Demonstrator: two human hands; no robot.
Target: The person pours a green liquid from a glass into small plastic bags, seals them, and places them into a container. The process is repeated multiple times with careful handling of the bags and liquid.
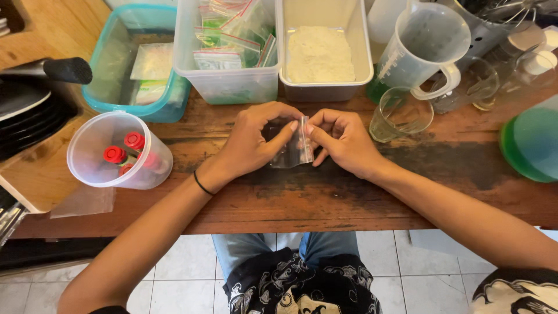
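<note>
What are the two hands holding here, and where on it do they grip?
A small clear zip bag, pinched along its top edge between the fingertips of the left hand and the right hand, above the wooden table.

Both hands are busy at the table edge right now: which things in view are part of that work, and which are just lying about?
In hand:
- small clear zip bag, pinched by left hand and right hand

Lying about:
- tub of white powder
- tub of filled zip bags
- teal tub
- cup of red-capped vials
- measuring jug
- small glass
</note>
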